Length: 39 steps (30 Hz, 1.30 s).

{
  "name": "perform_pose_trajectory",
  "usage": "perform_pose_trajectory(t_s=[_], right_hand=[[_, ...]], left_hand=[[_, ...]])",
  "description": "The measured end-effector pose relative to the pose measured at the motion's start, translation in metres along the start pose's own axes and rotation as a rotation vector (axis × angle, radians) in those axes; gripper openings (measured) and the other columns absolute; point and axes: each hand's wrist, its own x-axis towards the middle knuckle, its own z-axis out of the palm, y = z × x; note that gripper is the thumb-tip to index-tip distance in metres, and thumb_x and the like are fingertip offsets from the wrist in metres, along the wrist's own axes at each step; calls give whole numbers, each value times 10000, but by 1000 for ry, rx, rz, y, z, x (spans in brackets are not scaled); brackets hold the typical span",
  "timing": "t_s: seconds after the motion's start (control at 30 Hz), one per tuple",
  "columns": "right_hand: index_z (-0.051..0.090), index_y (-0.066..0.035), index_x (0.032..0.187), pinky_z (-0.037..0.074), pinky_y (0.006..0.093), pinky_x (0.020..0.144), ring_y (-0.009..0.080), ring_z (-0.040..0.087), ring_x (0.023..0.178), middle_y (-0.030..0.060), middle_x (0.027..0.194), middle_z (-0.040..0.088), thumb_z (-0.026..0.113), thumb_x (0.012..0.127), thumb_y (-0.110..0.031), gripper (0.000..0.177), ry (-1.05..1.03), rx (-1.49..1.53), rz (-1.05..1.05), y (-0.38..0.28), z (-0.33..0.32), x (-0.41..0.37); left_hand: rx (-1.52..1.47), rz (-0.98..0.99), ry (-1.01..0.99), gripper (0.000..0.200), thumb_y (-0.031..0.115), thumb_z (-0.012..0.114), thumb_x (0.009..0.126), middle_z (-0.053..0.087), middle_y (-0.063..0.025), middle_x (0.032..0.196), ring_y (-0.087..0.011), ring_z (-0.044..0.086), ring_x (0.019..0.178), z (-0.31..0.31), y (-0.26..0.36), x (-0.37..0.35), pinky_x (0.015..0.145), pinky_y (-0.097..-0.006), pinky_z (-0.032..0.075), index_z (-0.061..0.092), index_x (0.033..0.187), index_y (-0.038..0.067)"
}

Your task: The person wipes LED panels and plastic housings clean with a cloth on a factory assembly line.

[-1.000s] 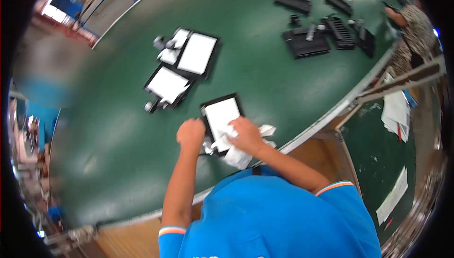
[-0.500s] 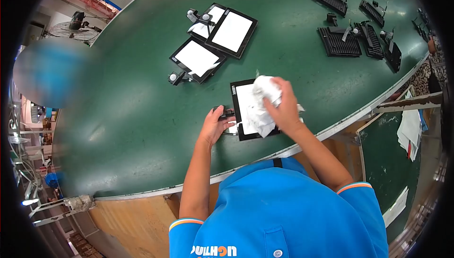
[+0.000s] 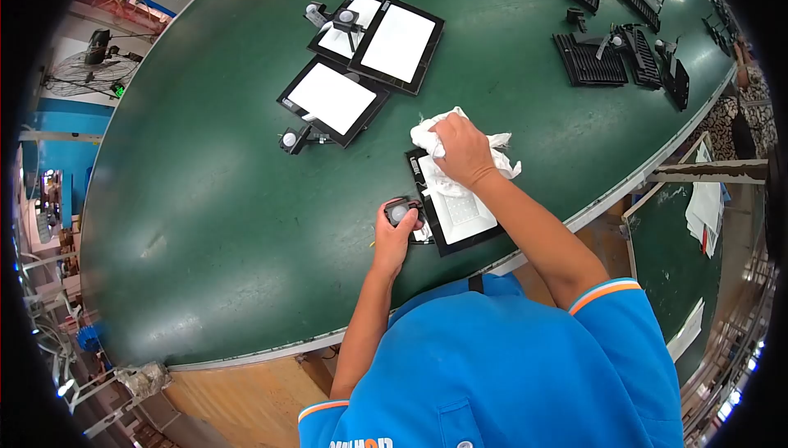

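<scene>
A floodlight with a black frame and a white front panel (image 3: 461,216) lies on the green table, close to its front edge. My left hand (image 3: 389,241) is closed around the floodlight's motion sensor (image 3: 400,211), a small black housing with its round white dome showing. In my right hand (image 3: 466,151) is a bunched white cloth (image 3: 503,152), pressed on the far end of the panel and covering its upper corner. Through the bare part of the panel a grid of small dots shows. Part of a cable lies between sensor and frame.
Farther back on the green table (image 3: 205,226) lie several similar floodlights (image 3: 335,100) with sensors, faces up. At the far right, more black ribbed floodlights (image 3: 593,62) lie backs up. A metal rail (image 3: 712,172) and papers (image 3: 704,210) are beyond the right edge.
My right hand and the cloth have moved to the panel's far end, uncovering its near part. My left hand has turned the sensor dome up. A blurred blue-and-pale shape at left is gone.
</scene>
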Motion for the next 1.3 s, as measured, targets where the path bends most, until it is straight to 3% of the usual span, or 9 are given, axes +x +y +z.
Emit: perform_pose_trajectory(t_s=[0.1, 0.2, 0.23, 0.4, 0.63, 0.77, 0.97, 1.17, 1.3], right_hand=[[547, -94, 795, 465, 355, 656, 259, 538, 769, 74, 781, 501, 597, 689, -83, 118, 24, -42, 36, -8, 1, -4], [582, -76, 830, 467, 373, 711, 281, 543, 741, 85, 755, 519, 566, 706, -78, 125, -116, 40, -310, -40, 0, -38], [550, -91, 782, 462, 353, 601, 241, 537, 750, 66, 750, 516, 551, 725, -111, 60, -23, 71, -307, -32, 8, -41], [555, -83, 814, 439, 376, 646, 258, 523, 795, 68, 801, 535, 557, 695, -59, 122, 102, -112, -10, 20, 10, 7], [591, -114, 820, 459, 352, 709, 239, 526, 844, 44, 833, 552, 577, 670, -110, 150, 40, 47, -273, -20, 28, -12], [581, -97, 923, 424, 387, 712, 284, 497, 822, 69, 885, 528, 617, 600, 19, 345, 116, -73, 128, 24, 9, 13], [573, -80, 842, 418, 367, 705, 266, 522, 829, 82, 847, 531, 557, 675, -47, 171, 0, 91, 4, -67, -9, -81], [547, -79, 868, 396, 381, 674, 276, 478, 780, 82, 838, 515, 561, 697, -66, 172, 194, -179, 112, 23, -25, -60], [568, -106, 883, 415, 372, 652, 226, 502, 792, 59, 828, 518, 550, 771, -167, 128, 94, -170, -104, -54, -8, -110]], left_hand=[[-83, -9, 0, 382, 148, 616, 835, 557, -88, 958, -156, 581, 743, -2, -1, -5, 728, -297, 506, 411, 1127, 11], [-79, -42, -35, 352, 125, 593, 845, 550, -91, 976, -155, 575, 761, -3, 0, 0, 737, -298, 504, 417, 1128, 12], [-55, -26, -39, 343, 117, 586, 849, 552, -91, 981, -157, 574, 769, -3, 0, 0, 742, -301, 502, 419, 1129, 11], [-60, 32, -61, 353, 124, 596, 849, 554, -94, 1025, -157, 566, 797, -6, -5, 1, 755, -308, 493, 422, 1134, 9], [6, 17, -97, 372, 156, 587, 861, 558, -81, 938, -148, 569, 794, -6, 1, 2, 769, -299, 489, 400, 1147, 8], [-33, 22, -92, 371, 113, 591, 856, 568, -93, 967, -152, 585, 801, -5, -1, 2, 754, -282, 491, 396, 1147, -11], [67, 99, -5, 318, 118, 566, 864, 554, -100, 1018, -152, 577, 810, -8, -13, 8, 762, -304, 500, 418, 1127, 16], [4, 64, -113, 306, 131, 559, 878, 548, -117, 1045, -170, 569, 798, -7, -7, 4, 786, -349, 495, 414, 1116, 5], [39, 117, -49, 312, 131, 588, 866, 576, -94, 958, -149, 581, 778, -5, -6, 5, 755, -296, 489, 429, 1099, 0]])
